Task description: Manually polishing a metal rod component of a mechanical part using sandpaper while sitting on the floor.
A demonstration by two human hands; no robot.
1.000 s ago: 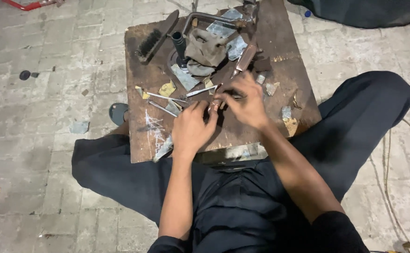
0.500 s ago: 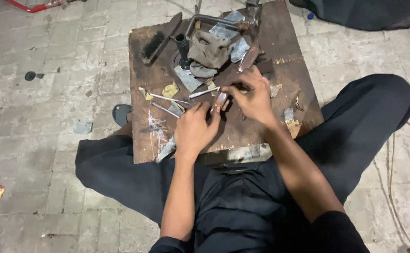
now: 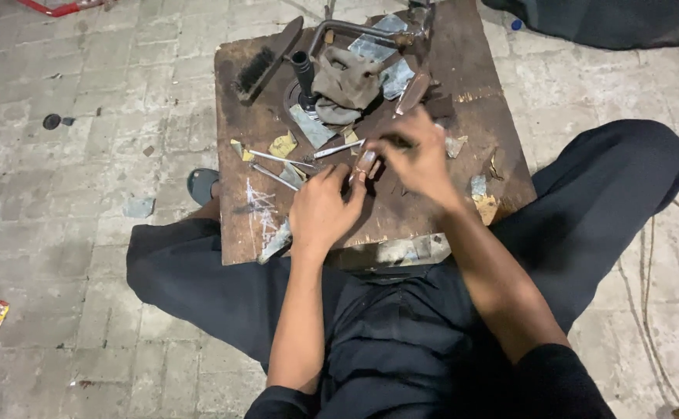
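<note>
Your left hand (image 3: 320, 211) and right hand (image 3: 417, 159) meet near the middle of the wooden board (image 3: 494, 85), fingers pinched narrow around a small metal piece (image 3: 365, 164) held upright between them, just above the board's surface. Thin metal rods (image 3: 277, 167) lie just left of your left hand, toward the board's left edge. A brush (image 3: 266, 58) sits at the far left corner, and a crumpled cloth (image 3: 345, 85) lies against the far edge with metal scraps. The near right corner holds a few small bits (image 3: 480, 198); the right edge beyond your right hand is barer.
</note>
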